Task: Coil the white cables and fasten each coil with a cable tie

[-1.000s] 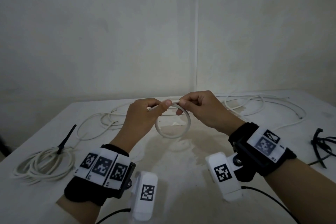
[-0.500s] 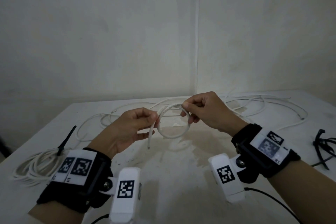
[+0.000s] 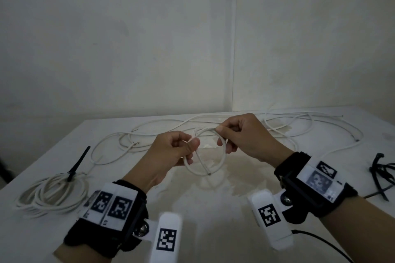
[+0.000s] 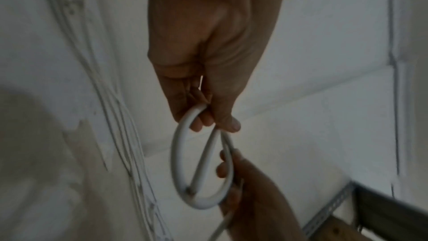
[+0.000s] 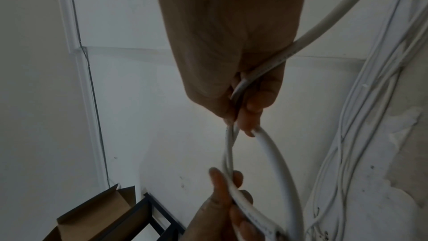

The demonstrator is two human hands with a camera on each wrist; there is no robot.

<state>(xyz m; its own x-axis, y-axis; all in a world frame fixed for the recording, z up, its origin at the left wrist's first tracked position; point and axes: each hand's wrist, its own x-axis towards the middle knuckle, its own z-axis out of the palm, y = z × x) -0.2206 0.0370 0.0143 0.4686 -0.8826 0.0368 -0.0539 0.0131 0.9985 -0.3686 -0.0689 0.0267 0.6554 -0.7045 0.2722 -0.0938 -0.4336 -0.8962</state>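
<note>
Black wrist straps (image 3: 106,235) carry white plates printed with black square markers; white camera blocks (image 3: 270,220) hang beneath, trailing thin black cables (image 3: 320,243).

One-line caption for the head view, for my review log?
Both hands, left hand and right hand, grip a small white cable loop above the table; one tied coil lies left.

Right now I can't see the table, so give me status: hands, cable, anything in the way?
Left hand and right hand both pinch the small white loop. No tie on it. Nothing blocking.
</note>
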